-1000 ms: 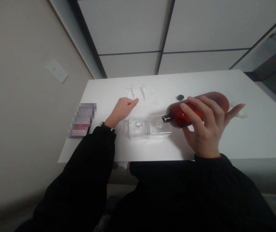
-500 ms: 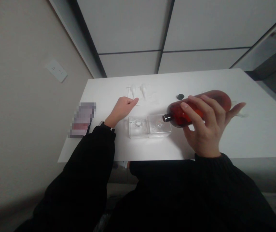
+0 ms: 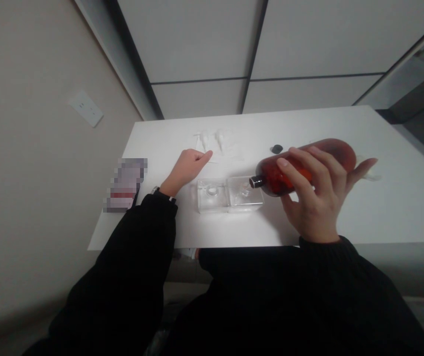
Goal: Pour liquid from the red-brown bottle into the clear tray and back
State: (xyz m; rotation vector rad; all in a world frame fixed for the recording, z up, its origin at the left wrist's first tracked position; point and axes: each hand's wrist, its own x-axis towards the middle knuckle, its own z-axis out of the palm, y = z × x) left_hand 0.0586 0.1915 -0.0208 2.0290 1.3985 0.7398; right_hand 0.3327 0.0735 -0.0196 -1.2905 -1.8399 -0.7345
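Observation:
My right hand (image 3: 318, 193) is wrapped round a reddish-brown bottle (image 3: 330, 148), tilted nearly flat with its open black neck pointing left. The bottle's mouth is over the right one of two clear square containers (image 3: 212, 205) that stand side by side on the white table. Each container has a round opening in its top. To their upper left, my left hand (image 3: 188, 165) rests at the table with its fingers curled under and the thumb stretched to the right; I see nothing in it. A black cap (image 3: 277, 149) lies behind the bottle.
Two small whitish nozzle-like pieces (image 3: 219, 141) lie at the back of the white table (image 3: 390, 207). A blurred-out flat object (image 3: 125, 185) lies near the left edge. A socket (image 3: 86, 108) is on the wall at left, and cabinet panels (image 3: 204, 39) stand behind.

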